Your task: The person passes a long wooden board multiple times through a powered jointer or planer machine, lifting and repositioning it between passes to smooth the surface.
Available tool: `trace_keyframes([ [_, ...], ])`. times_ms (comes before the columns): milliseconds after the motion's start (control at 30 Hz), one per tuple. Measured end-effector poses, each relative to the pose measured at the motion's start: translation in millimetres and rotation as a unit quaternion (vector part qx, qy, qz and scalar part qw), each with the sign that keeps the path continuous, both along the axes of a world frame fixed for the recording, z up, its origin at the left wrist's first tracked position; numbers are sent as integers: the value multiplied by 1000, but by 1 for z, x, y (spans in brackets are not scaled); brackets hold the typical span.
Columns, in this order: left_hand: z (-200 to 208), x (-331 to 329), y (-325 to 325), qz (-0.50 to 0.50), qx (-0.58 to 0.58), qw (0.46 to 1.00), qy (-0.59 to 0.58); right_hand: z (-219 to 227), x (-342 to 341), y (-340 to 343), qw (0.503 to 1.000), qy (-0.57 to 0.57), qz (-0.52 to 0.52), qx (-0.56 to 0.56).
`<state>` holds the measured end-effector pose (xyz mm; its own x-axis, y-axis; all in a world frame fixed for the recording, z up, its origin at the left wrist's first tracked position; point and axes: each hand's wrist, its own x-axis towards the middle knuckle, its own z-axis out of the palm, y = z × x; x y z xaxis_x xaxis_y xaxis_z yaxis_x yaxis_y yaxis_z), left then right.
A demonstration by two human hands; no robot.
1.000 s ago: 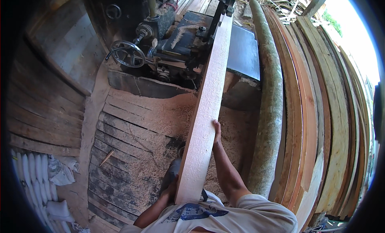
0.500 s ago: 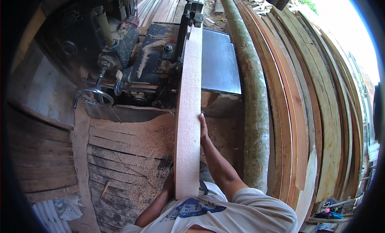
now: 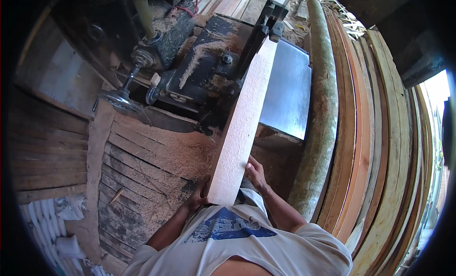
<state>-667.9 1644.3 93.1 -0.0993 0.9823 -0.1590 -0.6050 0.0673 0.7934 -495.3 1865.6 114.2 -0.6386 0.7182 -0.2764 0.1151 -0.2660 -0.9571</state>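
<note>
A long pale wooden beam (image 3: 242,133) runs from just in front of my shirt up to the guide (image 3: 272,20) of a large dark saw machine. Its top face is rough and flecked with sawdust. My left hand (image 3: 196,198) grips the beam's near end from the left, most of its fingers hidden beneath. Farther up, my right hand (image 3: 257,174) holds the right side, thumb against the edge and the other fingers partly out of sight under the wood. The beam passes alongside the machine's smooth steel table (image 3: 285,88); its far end is hidden behind the guide.
Left of the beam, the machine's black bed (image 3: 209,52) carries sawdust, with a handwheel (image 3: 121,100) beside it. A round log (image 3: 323,100) and stacked planks (image 3: 363,128) line the right. Sawdust covers the slatted floor (image 3: 156,166). White sacks (image 3: 47,226) lie lower left.
The beam has advanced toward the saw, its near end now farther from me. My right hand sits nearer that end. The view has turned, so the beam looks slanted.
</note>
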Motion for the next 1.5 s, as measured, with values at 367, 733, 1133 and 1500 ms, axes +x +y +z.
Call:
trace_keyframes([
  [367, 39, -15, 88, 258, -59, 778, 570, 35, 4, 48, 942, -99, 253, 196],
  [733, 35, -48, 213, 283, -153, 780, 536, 15, -45, 73, 965, -80, -117, 220],
  [1133, 58, -30, 248, 262, -170, 802, 510, -13, -147, 151, 895, -64, -437, 62],
  [1500, -139, -13, -116, 46, -573, 736, 356, -67, -61, 113, 938, -203, -48, 278],
])
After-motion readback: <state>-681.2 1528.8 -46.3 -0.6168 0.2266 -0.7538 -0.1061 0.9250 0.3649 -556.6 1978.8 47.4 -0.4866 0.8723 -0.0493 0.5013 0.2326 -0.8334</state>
